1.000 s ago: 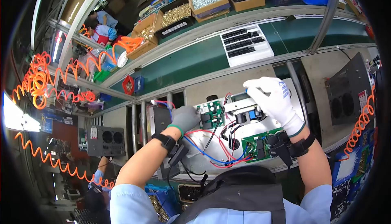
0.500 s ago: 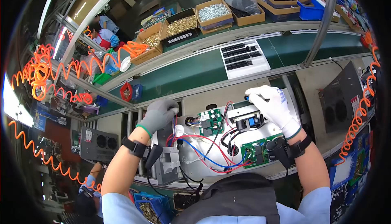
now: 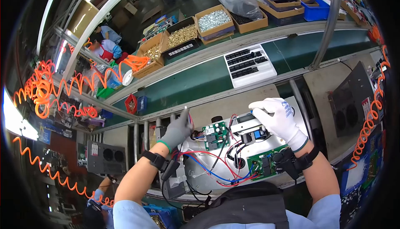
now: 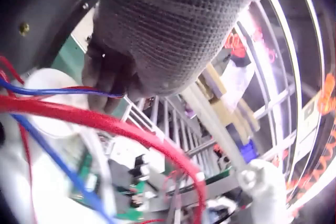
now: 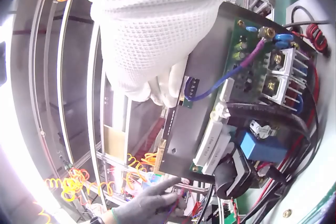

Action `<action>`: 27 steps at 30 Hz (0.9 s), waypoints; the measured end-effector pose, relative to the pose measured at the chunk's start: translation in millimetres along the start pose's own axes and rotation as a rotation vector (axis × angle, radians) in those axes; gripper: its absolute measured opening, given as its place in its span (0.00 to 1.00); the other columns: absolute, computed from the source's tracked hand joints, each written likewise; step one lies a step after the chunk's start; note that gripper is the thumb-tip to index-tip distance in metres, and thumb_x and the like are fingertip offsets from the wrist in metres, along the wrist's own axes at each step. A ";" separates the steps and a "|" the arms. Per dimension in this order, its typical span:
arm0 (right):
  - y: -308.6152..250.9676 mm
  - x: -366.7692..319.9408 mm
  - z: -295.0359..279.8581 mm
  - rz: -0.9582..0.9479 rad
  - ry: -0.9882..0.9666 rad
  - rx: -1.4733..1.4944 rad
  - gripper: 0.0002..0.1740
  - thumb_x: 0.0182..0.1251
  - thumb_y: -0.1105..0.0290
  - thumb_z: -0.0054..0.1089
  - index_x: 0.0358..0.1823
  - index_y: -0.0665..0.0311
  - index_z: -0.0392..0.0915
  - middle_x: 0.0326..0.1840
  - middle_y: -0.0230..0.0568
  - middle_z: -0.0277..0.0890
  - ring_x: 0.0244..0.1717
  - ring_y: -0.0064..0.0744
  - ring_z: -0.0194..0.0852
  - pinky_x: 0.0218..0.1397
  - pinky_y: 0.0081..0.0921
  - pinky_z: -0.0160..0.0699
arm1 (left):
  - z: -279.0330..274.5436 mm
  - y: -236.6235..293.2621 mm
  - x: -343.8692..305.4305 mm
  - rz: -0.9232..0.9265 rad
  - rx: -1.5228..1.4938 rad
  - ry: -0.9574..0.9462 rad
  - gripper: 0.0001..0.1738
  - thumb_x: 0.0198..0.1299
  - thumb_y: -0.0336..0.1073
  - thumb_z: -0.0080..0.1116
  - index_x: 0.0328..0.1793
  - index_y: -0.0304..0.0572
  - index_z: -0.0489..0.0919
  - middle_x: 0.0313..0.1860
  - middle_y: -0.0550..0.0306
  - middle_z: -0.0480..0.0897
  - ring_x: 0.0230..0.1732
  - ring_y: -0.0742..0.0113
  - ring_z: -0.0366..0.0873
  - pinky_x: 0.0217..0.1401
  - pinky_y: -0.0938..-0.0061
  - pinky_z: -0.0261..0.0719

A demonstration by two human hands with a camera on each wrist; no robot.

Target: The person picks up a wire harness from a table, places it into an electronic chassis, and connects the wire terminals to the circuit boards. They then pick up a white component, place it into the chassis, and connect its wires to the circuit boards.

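Note:
My left hand [image 3: 177, 131], in a grey glove, is raised beside the left end of the metal chassis [image 3: 200, 156]. Its fingers pinch thin red and blue wires [image 4: 63, 91]. Thicker red and blue cables [image 3: 208, 172] loop across the chassis below that hand. At the right, my white-gloved right hand [image 3: 277, 114] grips the edge of a dark panel [image 5: 184, 140] standing on its edge. A green circuit board [image 5: 247, 56] with a blue block component [image 5: 262, 148] is mounted on this panel. Two more green boards, a left one [image 3: 215, 136] and a right one [image 3: 264, 162], lie on the chassis.
Beyond the chassis, a white tray [image 3: 268, 71] of black parts lies on a green surface. Cardboard boxes of fasteners [image 3: 214, 20] line the back shelf. Metal-cased units stand at left [image 3: 106, 156] and right [image 3: 352, 100]. Orange coiled hoses [image 3: 43, 91] hang at the left.
My left hand rose from the chassis's left end with the thin wires, then shifted slightly right and down, turning fingers upward. My right hand stays at the panel.

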State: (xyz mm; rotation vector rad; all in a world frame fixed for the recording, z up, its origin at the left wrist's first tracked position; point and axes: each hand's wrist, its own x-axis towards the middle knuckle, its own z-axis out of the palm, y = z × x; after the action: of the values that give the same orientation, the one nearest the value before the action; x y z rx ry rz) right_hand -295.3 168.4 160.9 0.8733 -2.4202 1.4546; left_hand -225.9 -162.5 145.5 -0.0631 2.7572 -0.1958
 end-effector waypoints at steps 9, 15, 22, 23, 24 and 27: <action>-10.5 -2.7 -2.5 0.097 0.041 0.192 0.11 0.58 0.67 0.61 0.40 0.62 0.84 0.28 0.42 0.80 0.29 0.40 0.79 0.38 0.33 0.76 | -76.7 36.8 -56.4 0.254 -0.991 0.169 0.21 0.71 0.46 0.48 0.57 0.37 0.78 0.30 0.63 0.75 0.33 0.76 0.70 0.39 0.79 0.69; -76.0 -6.6 23.4 -0.130 -0.162 0.128 0.17 0.59 0.59 0.57 0.42 0.64 0.81 0.30 0.46 0.81 0.35 0.47 0.80 0.41 0.38 0.76 | -70.1 50.7 -72.8 0.519 -0.814 0.354 0.14 0.70 0.41 0.50 0.47 0.38 0.80 0.31 0.52 0.77 0.32 0.58 0.75 0.44 0.69 0.74; -72.1 -1.4 29.6 -0.267 -0.039 -0.164 0.11 0.59 0.61 0.54 0.35 0.60 0.80 0.26 0.42 0.78 0.31 0.44 0.78 0.39 0.38 0.74 | -66.9 43.6 -73.0 0.329 -0.907 0.098 0.15 0.71 0.42 0.48 0.44 0.36 0.76 0.29 0.56 0.77 0.34 0.70 0.74 0.41 0.74 0.74; -68.9 7.5 17.4 -0.288 -0.028 -0.245 0.10 0.57 0.62 0.56 0.34 0.60 0.80 0.25 0.43 0.78 0.30 0.44 0.77 0.39 0.39 0.74 | -67.2 41.0 -62.6 0.227 -0.685 0.095 0.15 0.68 0.42 0.48 0.45 0.38 0.79 0.32 0.50 0.80 0.36 0.62 0.79 0.42 0.68 0.76; -59.5 13.5 13.9 -0.258 0.090 -0.184 0.09 0.56 0.65 0.57 0.34 0.61 0.79 0.25 0.42 0.77 0.30 0.44 0.77 0.38 0.40 0.75 | -58.0 39.0 -52.2 0.215 -0.690 0.093 0.15 0.68 0.42 0.48 0.45 0.38 0.79 0.32 0.50 0.80 0.36 0.62 0.79 0.42 0.68 0.76; -19.1 26.4 7.9 -0.023 0.090 -0.036 0.14 0.59 0.66 0.58 0.43 0.64 0.82 0.34 0.47 0.82 0.36 0.45 0.82 0.42 0.35 0.80 | -24.1 41.9 -17.9 0.110 -0.187 -0.211 0.19 0.63 0.48 0.49 0.47 0.46 0.83 0.42 0.48 0.83 0.46 0.47 0.81 0.48 0.56 0.77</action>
State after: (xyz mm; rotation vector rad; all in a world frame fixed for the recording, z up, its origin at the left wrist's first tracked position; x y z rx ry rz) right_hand -304.7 144.7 182.7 0.8078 -2.3561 1.4063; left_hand -218.9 -116.7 168.1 0.0177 2.5520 0.0942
